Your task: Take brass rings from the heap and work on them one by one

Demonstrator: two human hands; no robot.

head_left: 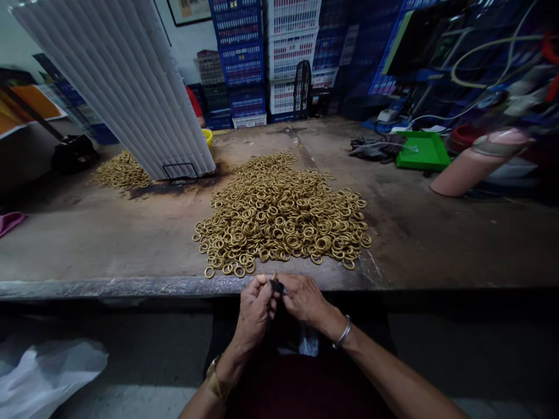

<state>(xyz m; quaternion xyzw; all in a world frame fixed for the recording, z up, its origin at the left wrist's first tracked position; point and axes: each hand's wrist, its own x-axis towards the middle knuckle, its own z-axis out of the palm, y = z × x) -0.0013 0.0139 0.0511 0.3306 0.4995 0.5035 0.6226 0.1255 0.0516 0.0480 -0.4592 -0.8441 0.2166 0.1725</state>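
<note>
At the table's front edge, my left hand (pixel 254 308) and my right hand (pixel 306 299) meet, fingertips pinched close together. A small black piece (pixel 276 286) shows between them, its kind too small to make out. Just above it a thin gold-coloured sliver (pixel 274 276) sticks up, apparently the edge of a brass ring in my left fingers. My right thumb and fingers close on the black piece. Right beyond my hands a wide heap of brass rings (pixel 283 215) covers the middle of the table, with several loose rings at its near side.
A smaller ring pile (pixel 122 171) lies left, beside a tall white corrugated panel (pixel 131 87) on a black wire stand. Further right are a green tray (pixel 421 150) and a pink cylinder (pixel 478 163). Stacked blue crates (pixel 240 58) stand behind the table (pixel 109 244). A white bag (pixel 56 372) sits lower left.
</note>
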